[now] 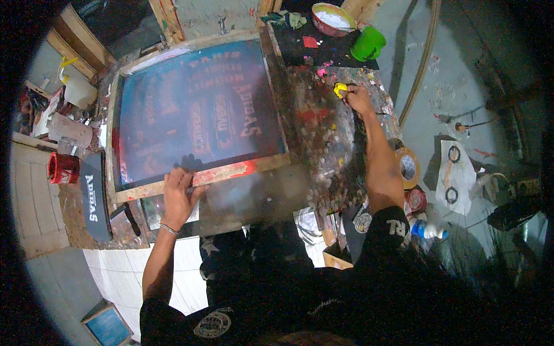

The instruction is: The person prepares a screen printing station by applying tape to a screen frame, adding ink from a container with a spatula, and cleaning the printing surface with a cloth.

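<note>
A silk-screen printing frame [277, 161] with blue mesh and pale lettering lies on the worktable, left of centre. My left hand [180, 193] grips its near wooden rail, fingers over the top and thumb along the near side. Stretched forward to the right, my right hand [360, 99] is closed on a small bright yellow object [340, 90], too small to identify. It is low over the paint-stained tabletop [329, 138], close to a dark sheet [300, 55].
A green mug [368, 44] and a bowl of white stuff [333, 20] stand at the far right. Tape rolls [408, 168] sit by my right elbow. At left are a red can [62, 168], a dark printed panel [97, 196] and a white spray bottle [79, 92].
</note>
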A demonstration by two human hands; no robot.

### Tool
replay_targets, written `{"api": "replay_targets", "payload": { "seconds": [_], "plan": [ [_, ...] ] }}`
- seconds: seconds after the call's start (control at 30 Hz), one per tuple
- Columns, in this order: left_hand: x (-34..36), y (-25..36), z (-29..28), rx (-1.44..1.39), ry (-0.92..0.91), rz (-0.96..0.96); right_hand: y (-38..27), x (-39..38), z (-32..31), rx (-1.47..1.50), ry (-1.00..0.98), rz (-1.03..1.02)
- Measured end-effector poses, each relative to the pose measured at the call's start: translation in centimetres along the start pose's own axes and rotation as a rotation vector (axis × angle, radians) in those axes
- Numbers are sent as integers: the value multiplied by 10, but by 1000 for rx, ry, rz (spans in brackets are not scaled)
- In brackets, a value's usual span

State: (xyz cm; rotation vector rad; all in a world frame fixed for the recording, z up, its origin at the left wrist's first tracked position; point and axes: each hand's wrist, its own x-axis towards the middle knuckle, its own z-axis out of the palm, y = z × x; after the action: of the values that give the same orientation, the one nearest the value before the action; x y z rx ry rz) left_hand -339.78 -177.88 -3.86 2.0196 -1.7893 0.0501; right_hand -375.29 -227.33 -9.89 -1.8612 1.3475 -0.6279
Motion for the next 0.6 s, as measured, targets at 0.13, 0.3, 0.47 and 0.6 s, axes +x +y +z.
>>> {"api": "replay_targets", "payload": {
  "seconds": [0.13, 0.3, 0.47, 0.6],
  "plan": [
    [0, -3, 2, 37, 74, 71, -26, -15, -4, -211, -12, -125],
    [4, 4, -4, -76, 20, -3, -72, -77, -41, -313, -57, -276],
    [4, 11, -7, -59, 48, -12, -99, -228, -66, -836, -304, -137],
    [1, 2, -5, -68, 86, 18, -64, -294, -55, -852, -185, -68]
  ]
}}
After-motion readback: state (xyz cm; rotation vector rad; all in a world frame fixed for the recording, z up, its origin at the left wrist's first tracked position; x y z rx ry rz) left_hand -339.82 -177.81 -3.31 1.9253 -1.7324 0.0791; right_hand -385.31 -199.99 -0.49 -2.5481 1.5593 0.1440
